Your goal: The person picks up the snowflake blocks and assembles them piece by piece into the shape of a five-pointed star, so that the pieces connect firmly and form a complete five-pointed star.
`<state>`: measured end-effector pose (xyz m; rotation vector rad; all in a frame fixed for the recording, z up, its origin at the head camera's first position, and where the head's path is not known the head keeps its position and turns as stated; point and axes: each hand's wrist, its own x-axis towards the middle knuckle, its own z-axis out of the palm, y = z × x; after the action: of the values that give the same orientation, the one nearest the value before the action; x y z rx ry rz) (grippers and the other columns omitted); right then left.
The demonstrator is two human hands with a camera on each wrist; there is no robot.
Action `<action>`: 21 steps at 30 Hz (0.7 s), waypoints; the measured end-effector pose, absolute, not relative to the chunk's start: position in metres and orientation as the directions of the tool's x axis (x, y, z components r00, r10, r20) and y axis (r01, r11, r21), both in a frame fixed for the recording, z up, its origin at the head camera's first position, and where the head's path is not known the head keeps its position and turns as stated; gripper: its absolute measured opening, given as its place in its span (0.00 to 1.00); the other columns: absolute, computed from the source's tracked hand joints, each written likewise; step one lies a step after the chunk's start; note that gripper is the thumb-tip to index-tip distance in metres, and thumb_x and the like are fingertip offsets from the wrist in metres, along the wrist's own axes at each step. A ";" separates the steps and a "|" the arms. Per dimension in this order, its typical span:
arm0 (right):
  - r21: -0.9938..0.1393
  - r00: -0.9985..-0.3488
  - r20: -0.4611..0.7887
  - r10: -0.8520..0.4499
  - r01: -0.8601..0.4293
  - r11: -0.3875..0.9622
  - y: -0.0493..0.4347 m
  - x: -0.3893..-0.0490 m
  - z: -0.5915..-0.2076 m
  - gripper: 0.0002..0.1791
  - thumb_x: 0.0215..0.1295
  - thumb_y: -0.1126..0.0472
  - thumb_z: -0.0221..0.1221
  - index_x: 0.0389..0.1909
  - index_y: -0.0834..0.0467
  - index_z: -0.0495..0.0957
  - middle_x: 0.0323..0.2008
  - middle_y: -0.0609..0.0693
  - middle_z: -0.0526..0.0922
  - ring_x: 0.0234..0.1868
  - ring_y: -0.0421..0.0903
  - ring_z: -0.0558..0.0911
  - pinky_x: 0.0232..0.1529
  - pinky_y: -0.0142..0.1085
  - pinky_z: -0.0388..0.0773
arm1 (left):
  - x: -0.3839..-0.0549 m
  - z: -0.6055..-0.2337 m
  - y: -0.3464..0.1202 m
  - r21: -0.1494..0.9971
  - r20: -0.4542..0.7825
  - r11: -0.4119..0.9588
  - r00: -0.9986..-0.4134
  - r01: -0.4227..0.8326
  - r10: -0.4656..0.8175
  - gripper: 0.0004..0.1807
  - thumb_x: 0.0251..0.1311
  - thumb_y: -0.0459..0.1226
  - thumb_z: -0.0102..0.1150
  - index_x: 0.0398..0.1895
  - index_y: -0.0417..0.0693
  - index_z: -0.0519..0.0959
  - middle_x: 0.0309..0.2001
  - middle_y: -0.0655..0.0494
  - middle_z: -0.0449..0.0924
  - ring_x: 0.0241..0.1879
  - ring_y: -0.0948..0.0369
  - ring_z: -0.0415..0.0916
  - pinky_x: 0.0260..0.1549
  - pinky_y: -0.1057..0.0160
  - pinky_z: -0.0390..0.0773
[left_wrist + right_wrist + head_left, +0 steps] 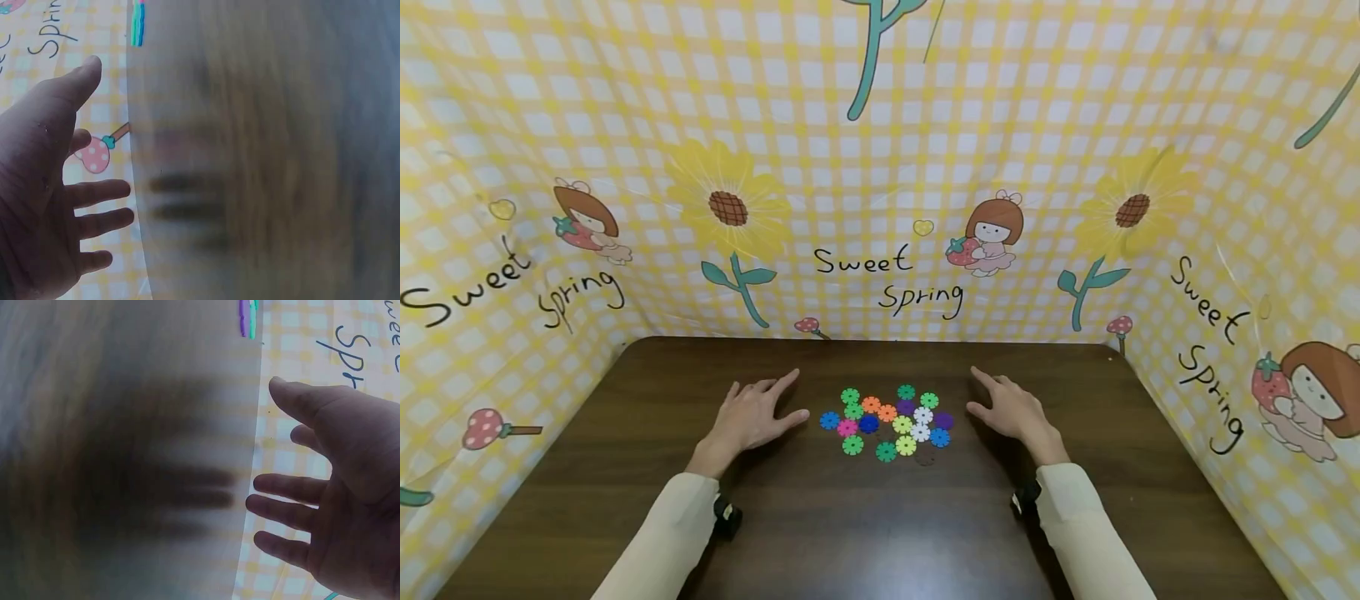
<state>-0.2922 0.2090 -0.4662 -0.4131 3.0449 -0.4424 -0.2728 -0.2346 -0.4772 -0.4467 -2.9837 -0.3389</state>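
Several flat, notched plastic discs lie loosely grouped mid-table, among them a pink disc [847, 427], a dark blue disc [868, 424], an orange disc [887, 413], a white disc [920, 432] and a brown disc [924, 455] that blends into the wood. To the left of the group is my left hand [752, 417], its thumb pointing at a blue disc [829, 421]. My right hand [1011, 410] is on the other side, nearest a purple disc [943, 421]. Both hands hold nothing; their fingers are extended and spread in the wrist views.
The discs lie on a dark brown wooden table [880, 517] with a shiny surface. A yellow checked cloth [865, 192] with printed flowers and figures rises along the back and both sides. Dark bands with small devices circle both wrists.
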 end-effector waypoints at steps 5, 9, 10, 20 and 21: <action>-0.351 -0.954 0.038 -0.298 -0.292 0.890 0.205 -0.291 -0.466 0.37 0.72 0.48 0.59 0.77 0.54 0.59 0.67 0.69 0.68 0.60 0.69 0.74 0.49 0.64 0.75 | -0.272 -0.480 -0.226 0.220 0.152 0.924 -0.946 0.314 0.285 0.45 0.64 0.67 0.51 0.76 0.51 0.62 0.63 0.34 0.73 0.62 0.37 0.70 0.64 0.30 0.56; -0.428 -0.949 0.042 -0.311 -0.299 0.853 0.202 -0.290 -0.470 0.36 0.72 0.49 0.60 0.75 0.55 0.62 0.67 0.67 0.69 0.63 0.67 0.72 0.53 0.63 0.74 | -0.272 -0.482 -0.221 0.237 0.146 0.921 -0.948 0.310 0.282 0.44 0.64 0.66 0.52 0.73 0.45 0.66 0.63 0.34 0.72 0.63 0.36 0.69 0.62 0.32 0.60; -0.445 -0.951 0.037 -0.307 -0.291 0.847 0.201 -0.290 -0.471 0.35 0.71 0.49 0.60 0.75 0.55 0.63 0.67 0.66 0.69 0.64 0.66 0.72 0.54 0.63 0.73 | -0.272 -0.483 -0.220 0.243 0.143 0.919 -0.949 0.309 0.281 0.44 0.64 0.66 0.52 0.73 0.44 0.67 0.64 0.34 0.72 0.63 0.36 0.68 0.62 0.32 0.61; -0.549 -0.952 0.038 -0.303 -0.273 0.790 0.192 -0.292 -0.473 0.29 0.70 0.52 0.62 0.68 0.60 0.72 0.60 0.60 0.78 0.61 0.59 0.76 0.57 0.58 0.74 | -0.273 -0.481 -0.209 0.317 0.139 0.901 -0.954 0.297 0.266 0.41 0.64 0.64 0.55 0.69 0.42 0.72 0.63 0.35 0.72 0.62 0.37 0.68 0.58 0.31 0.65; -0.554 -0.951 0.038 -0.306 -0.275 0.786 0.191 -0.293 -0.473 0.29 0.70 0.52 0.63 0.67 0.60 0.72 0.59 0.60 0.79 0.60 0.59 0.77 0.56 0.57 0.74 | -0.274 -0.480 -0.208 0.322 0.136 0.899 -0.954 0.297 0.266 0.40 0.65 0.63 0.55 0.68 0.42 0.73 0.63 0.35 0.73 0.62 0.37 0.69 0.58 0.31 0.65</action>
<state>-0.2929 0.1908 -0.4726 -0.4756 2.9175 -0.8919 -0.2738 -0.2083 -0.4805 -0.4418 -2.9751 -0.5253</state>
